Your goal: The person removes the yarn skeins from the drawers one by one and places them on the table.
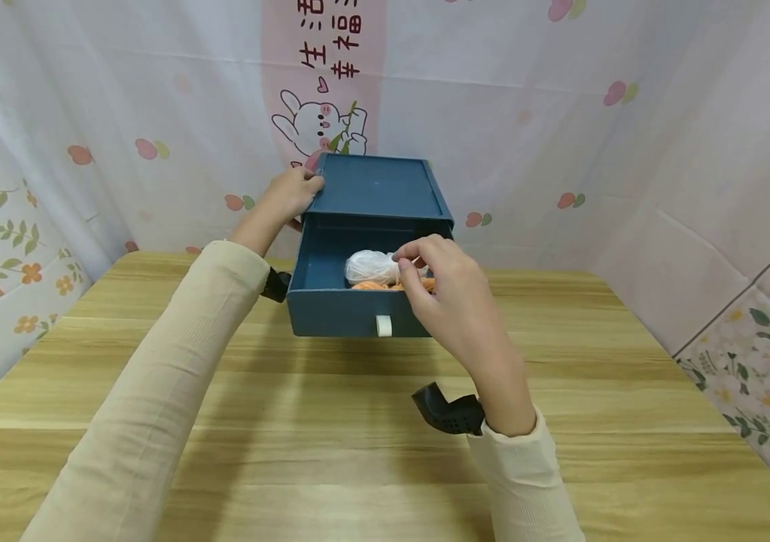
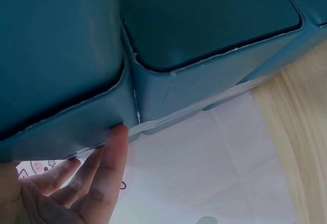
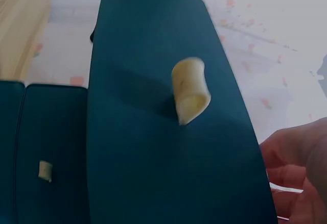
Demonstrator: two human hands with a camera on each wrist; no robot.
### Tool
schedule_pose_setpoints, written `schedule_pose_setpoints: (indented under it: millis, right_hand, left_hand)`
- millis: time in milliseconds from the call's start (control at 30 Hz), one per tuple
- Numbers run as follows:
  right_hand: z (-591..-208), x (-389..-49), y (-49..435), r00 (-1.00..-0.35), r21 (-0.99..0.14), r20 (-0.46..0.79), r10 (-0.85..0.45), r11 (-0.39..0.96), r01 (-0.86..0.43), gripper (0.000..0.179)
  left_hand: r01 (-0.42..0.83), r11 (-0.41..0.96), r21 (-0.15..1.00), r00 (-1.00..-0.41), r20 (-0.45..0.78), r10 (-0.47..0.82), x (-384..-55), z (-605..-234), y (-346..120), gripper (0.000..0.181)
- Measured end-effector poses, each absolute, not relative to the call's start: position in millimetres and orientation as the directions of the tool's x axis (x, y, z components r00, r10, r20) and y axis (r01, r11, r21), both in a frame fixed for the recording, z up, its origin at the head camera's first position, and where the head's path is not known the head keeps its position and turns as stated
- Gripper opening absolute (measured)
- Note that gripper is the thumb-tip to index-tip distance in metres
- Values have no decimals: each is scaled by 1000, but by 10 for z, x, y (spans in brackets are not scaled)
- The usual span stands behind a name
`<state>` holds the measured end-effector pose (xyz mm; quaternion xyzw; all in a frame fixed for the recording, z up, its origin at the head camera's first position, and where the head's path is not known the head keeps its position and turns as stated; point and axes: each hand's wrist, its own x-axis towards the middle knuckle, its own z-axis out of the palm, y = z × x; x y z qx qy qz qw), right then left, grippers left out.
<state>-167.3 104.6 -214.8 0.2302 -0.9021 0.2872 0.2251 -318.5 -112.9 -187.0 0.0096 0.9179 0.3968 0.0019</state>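
Observation:
A dark blue drawer cabinet point(image 1: 378, 184) stands on the table, its top drawer point(image 1: 337, 313) pulled out, with a white tab handle point(image 1: 384, 325) on the front. In the drawer lie a white yarn ball point(image 1: 369, 267) and, partly covered, orange yarn point(image 1: 369, 285). My left hand point(image 1: 290, 193) holds the cabinet by its upper left edge; its fingers point(image 2: 115, 147) touch the casing in the left wrist view. My right hand point(image 1: 448, 282) reaches over the drawer's right side, fingertips bent at the white yarn ball. Whether they pinch it is hidden.
Below the pulled-out drawer, another drawer front point(image 3: 56, 132) with a pale tab point(image 3: 45, 171) shows in the right wrist view. The wooden table point(image 1: 330, 452) stretches in front. A printed white cloth point(image 1: 493, 150) hangs behind the cabinet.

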Motion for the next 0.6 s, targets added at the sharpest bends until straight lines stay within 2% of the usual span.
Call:
schedule_pose_setpoints:
  millis: [300,500,600]
  right_hand:
    - [-2165,-1674,1007,-817,-175,460,-348,867,-467,32]
    - [-2164,-1661,1014,-841,-143,411,-352,886,-441,52]
    - [-2152,-1650,1013,-859,-144,380,-345,895,-423,56]
  left_hand:
    - [23,687,726,-1000,12,20,-3190,-1862,-1135,52]
    - [24,677,736,-1000,7,28,-3184,-1868,-1130,52]
    - [23,676,736,-999,2,33,-3182,-1864,-1123,53]
